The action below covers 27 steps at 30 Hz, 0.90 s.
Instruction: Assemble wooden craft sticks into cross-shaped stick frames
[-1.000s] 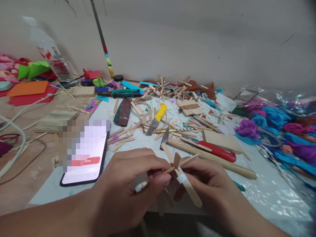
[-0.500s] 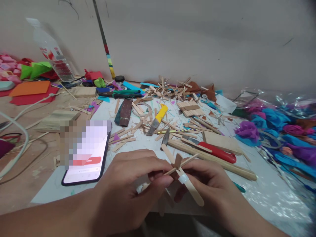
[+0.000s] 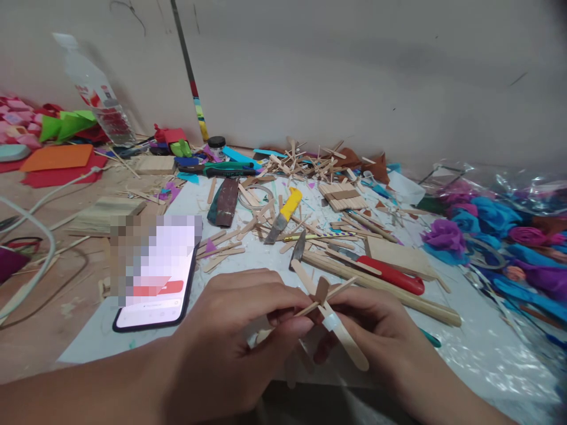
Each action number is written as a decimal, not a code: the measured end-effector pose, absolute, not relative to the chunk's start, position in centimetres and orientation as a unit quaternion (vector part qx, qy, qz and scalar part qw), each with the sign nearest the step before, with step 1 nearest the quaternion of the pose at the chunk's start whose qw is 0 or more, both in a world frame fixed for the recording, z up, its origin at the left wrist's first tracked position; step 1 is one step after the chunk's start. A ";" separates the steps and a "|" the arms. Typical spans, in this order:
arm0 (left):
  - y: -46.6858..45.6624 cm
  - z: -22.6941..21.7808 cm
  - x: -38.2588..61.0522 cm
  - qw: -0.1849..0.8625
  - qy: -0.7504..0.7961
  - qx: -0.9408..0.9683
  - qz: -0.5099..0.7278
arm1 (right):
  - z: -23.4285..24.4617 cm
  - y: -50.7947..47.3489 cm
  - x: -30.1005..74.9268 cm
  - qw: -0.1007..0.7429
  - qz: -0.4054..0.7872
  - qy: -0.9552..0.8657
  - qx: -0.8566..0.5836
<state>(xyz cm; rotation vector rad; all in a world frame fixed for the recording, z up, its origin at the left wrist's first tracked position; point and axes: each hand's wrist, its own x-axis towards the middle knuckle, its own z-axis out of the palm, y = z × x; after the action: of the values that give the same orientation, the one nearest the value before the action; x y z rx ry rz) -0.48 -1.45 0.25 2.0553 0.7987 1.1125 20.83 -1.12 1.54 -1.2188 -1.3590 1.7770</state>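
Between my two hands, near the table's front edge, is a small model made of crossed popsicle sticks, with a pale band like tape round one stick. My left hand pinches it from the left between thumb and fingers. From the right, my right hand is closed on it too, its fingertips partly hidden behind the sticks. Just beyond the hands lie a hammer with a wooden handle and a red-handled knife. A phone with a lit, partly blurred screen rests left of my left hand.
A yellow utility knife, a tape roll and many loose sticks cover the white sheet. Crepe-paper flowers lie at the right. Wood blocks, a cable and a plastic bottle are at the left.
The view has shifted very slightly. Both hands keep their hold on the popsicle-stick model, which has barely moved.
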 end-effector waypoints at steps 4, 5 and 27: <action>-1.4 0.4 -0.6 0.333 0.308 0.788 0.416 | 1.5 -1.2 21.0 0.291 0.676 -0.504 -0.453; -1.4 0.4 -0.6 0.332 0.307 0.788 0.417 | 1.4 -1.2 21.1 0.290 0.678 -0.502 -0.452; -1.5 0.3 -0.6 0.338 0.313 0.785 0.414 | 1.4 -1.0 21.1 0.290 0.659 -0.524 -0.455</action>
<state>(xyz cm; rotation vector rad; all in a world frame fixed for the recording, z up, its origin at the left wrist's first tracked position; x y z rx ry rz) -0.57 -1.49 0.30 2.0450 0.8167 1.0798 21.10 -1.03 1.44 -1.2128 -1.3977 1.7584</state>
